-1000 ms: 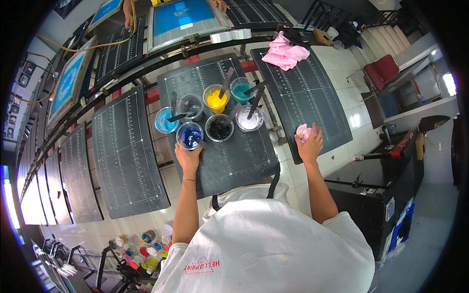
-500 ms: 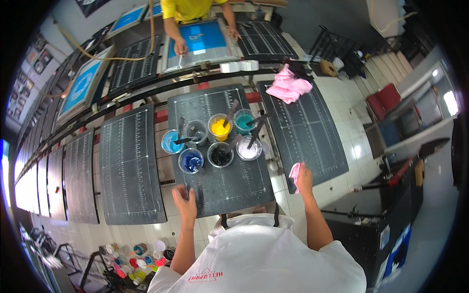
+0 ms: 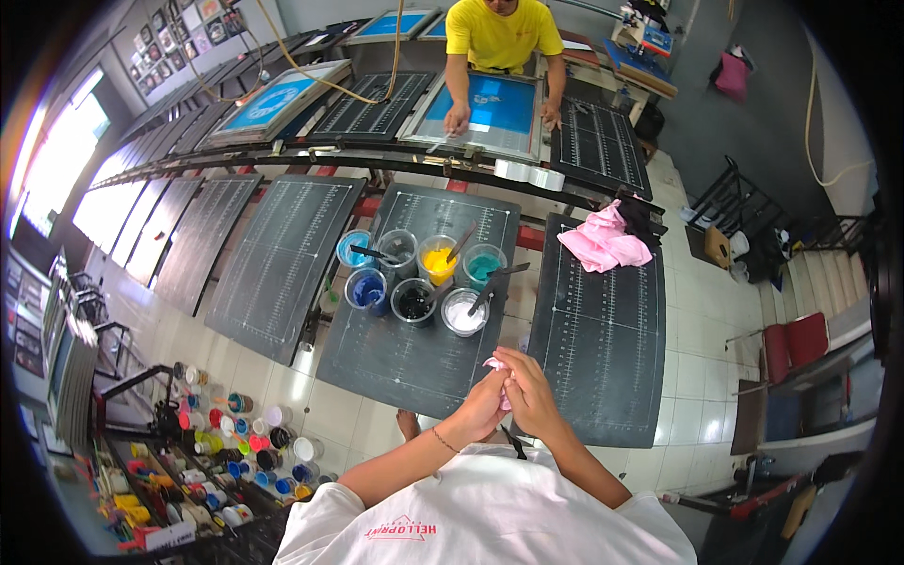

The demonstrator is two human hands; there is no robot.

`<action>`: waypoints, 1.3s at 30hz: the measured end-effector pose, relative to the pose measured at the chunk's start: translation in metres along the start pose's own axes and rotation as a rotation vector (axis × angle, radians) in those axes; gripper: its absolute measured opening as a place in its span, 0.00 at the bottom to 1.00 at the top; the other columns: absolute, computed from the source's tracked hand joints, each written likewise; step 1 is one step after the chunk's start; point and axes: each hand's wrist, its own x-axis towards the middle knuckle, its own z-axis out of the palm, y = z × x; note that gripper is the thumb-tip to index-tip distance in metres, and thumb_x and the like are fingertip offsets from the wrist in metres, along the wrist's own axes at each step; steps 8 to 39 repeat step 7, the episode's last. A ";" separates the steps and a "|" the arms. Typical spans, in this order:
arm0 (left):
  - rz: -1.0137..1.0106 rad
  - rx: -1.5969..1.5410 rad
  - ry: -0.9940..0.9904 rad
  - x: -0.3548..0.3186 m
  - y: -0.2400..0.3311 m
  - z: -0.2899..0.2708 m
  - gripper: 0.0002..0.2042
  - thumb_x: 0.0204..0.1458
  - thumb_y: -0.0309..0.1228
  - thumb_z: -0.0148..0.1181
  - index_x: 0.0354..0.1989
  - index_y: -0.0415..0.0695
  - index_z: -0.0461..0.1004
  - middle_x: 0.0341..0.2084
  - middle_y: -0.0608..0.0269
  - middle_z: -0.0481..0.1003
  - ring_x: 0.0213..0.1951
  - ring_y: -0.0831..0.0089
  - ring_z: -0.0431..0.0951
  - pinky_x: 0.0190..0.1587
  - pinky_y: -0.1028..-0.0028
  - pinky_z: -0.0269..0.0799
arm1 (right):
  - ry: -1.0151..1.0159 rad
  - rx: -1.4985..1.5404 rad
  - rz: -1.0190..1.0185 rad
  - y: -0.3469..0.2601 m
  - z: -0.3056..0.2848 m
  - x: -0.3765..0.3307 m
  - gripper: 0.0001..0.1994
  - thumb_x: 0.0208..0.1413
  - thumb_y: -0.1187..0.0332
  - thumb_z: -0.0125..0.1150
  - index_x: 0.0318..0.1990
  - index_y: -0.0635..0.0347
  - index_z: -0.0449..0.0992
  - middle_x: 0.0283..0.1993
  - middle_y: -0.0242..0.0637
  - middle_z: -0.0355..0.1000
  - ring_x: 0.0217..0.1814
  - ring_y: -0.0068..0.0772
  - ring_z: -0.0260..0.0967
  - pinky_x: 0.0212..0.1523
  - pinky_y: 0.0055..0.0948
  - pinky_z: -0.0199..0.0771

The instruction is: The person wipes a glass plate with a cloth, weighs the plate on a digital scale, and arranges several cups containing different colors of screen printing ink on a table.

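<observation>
Both my hands are brought together in front of my body, over the near edge of the black printing board (image 3: pixel 386 353). A small pink cloth (image 3: pixel 492 363) is bunched between them, mostly covered by the fingers. My left hand (image 3: pixel 483 405) is closed on it, and my right hand (image 3: pixel 532 394) wraps over it from the right. Just beyond stand several clear plastic cups of ink: white (image 3: pixel 463 310), black (image 3: pixel 412 301), dark blue (image 3: pixel 365 290), light blue (image 3: pixel 355 249), yellow (image 3: pixel 438 261) and teal (image 3: pixel 484 266). Dark spatulas lean in several of them.
A larger pink cloth (image 3: pixel 603 240) lies on the far end of the right-hand board (image 3: pixel 603 348). Across the rail, a person in a yellow shirt (image 3: pixel 504 38) works at a blue screen frame (image 3: pixel 480 113). Many ink tubs (image 3: pixel 268 460) crowd the floor at lower left.
My hands were apart, the right one alone holding the small pink cloth; now they meet around it. The view has shifted left, and the cups appear slightly lower.
</observation>
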 end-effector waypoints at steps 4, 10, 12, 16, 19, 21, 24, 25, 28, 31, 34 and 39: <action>-0.038 0.086 0.081 0.010 -0.026 0.022 0.22 0.67 0.49 0.35 0.48 0.46 0.70 0.42 0.67 0.70 0.42 0.76 0.68 0.49 0.70 0.64 | -0.125 0.035 0.245 0.052 -0.024 -0.041 0.14 0.58 0.70 0.50 0.50 0.63 0.72 0.46 0.43 0.74 0.44 0.46 0.73 0.46 0.38 0.73; -0.127 0.234 0.000 0.018 -0.039 0.008 0.29 0.66 0.54 0.32 0.63 0.43 0.62 0.64 0.58 0.61 0.64 0.66 0.59 0.67 0.60 0.50 | -0.144 0.363 0.848 0.094 -0.047 -0.047 0.11 0.63 0.64 0.54 0.49 0.56 0.73 0.47 0.41 0.76 0.45 0.38 0.76 0.47 0.36 0.76; -0.127 0.234 0.000 0.018 -0.039 0.008 0.29 0.66 0.54 0.32 0.63 0.43 0.62 0.64 0.58 0.61 0.64 0.66 0.59 0.67 0.60 0.50 | -0.144 0.363 0.848 0.094 -0.047 -0.047 0.11 0.63 0.64 0.54 0.49 0.56 0.73 0.47 0.41 0.76 0.45 0.38 0.76 0.47 0.36 0.76; -0.127 0.234 0.000 0.018 -0.039 0.008 0.29 0.66 0.54 0.32 0.63 0.43 0.62 0.64 0.58 0.61 0.64 0.66 0.59 0.67 0.60 0.50 | -0.144 0.363 0.848 0.094 -0.047 -0.047 0.11 0.63 0.64 0.54 0.49 0.56 0.73 0.47 0.41 0.76 0.45 0.38 0.76 0.47 0.36 0.76; -0.127 0.234 0.000 0.018 -0.039 0.008 0.29 0.66 0.54 0.32 0.63 0.43 0.62 0.64 0.58 0.61 0.64 0.66 0.59 0.67 0.60 0.50 | -0.144 0.363 0.848 0.094 -0.047 -0.047 0.11 0.63 0.64 0.54 0.49 0.56 0.73 0.47 0.41 0.76 0.45 0.38 0.76 0.47 0.36 0.76; -0.127 0.234 0.000 0.018 -0.039 0.008 0.29 0.66 0.54 0.32 0.63 0.43 0.62 0.64 0.58 0.61 0.64 0.66 0.59 0.67 0.60 0.50 | -0.144 0.363 0.848 0.094 -0.047 -0.047 0.11 0.63 0.64 0.54 0.49 0.56 0.73 0.47 0.41 0.76 0.45 0.38 0.76 0.47 0.36 0.76; -0.127 0.234 0.000 0.018 -0.039 0.008 0.29 0.66 0.54 0.32 0.63 0.43 0.62 0.64 0.58 0.61 0.64 0.66 0.59 0.67 0.60 0.50 | -0.144 0.363 0.848 0.094 -0.047 -0.047 0.11 0.63 0.64 0.54 0.49 0.56 0.73 0.47 0.41 0.76 0.45 0.38 0.76 0.47 0.36 0.76; -0.127 0.234 0.000 0.018 -0.039 0.008 0.29 0.66 0.54 0.32 0.63 0.43 0.62 0.64 0.58 0.61 0.64 0.66 0.59 0.67 0.60 0.50 | -0.144 0.363 0.848 0.094 -0.047 -0.047 0.11 0.63 0.64 0.54 0.49 0.56 0.73 0.47 0.41 0.76 0.45 0.38 0.76 0.47 0.36 0.76; -0.127 0.234 0.000 0.018 -0.039 0.008 0.29 0.66 0.54 0.32 0.63 0.43 0.62 0.64 0.58 0.61 0.64 0.66 0.59 0.67 0.60 0.50 | -0.144 0.363 0.848 0.094 -0.047 -0.047 0.11 0.63 0.64 0.54 0.49 0.56 0.73 0.47 0.41 0.76 0.45 0.38 0.76 0.47 0.36 0.76; -0.127 0.234 0.000 0.018 -0.039 0.008 0.29 0.66 0.54 0.32 0.63 0.43 0.62 0.64 0.58 0.61 0.64 0.66 0.59 0.67 0.60 0.50 | -0.144 0.363 0.848 0.094 -0.047 -0.047 0.11 0.63 0.64 0.54 0.49 0.56 0.73 0.47 0.41 0.76 0.45 0.38 0.76 0.47 0.36 0.76; -0.127 0.234 0.000 0.018 -0.039 0.008 0.29 0.66 0.54 0.32 0.63 0.43 0.62 0.64 0.58 0.61 0.64 0.66 0.59 0.67 0.60 0.50 | -0.144 0.363 0.848 0.094 -0.047 -0.047 0.11 0.63 0.64 0.54 0.49 0.56 0.73 0.47 0.41 0.76 0.45 0.38 0.76 0.47 0.36 0.76; -0.127 0.234 0.000 0.018 -0.039 0.008 0.29 0.66 0.54 0.32 0.63 0.43 0.62 0.64 0.58 0.61 0.64 0.66 0.59 0.67 0.60 0.50 | -0.144 0.363 0.848 0.094 -0.047 -0.047 0.11 0.63 0.64 0.54 0.49 0.56 0.73 0.47 0.41 0.76 0.45 0.38 0.76 0.47 0.36 0.76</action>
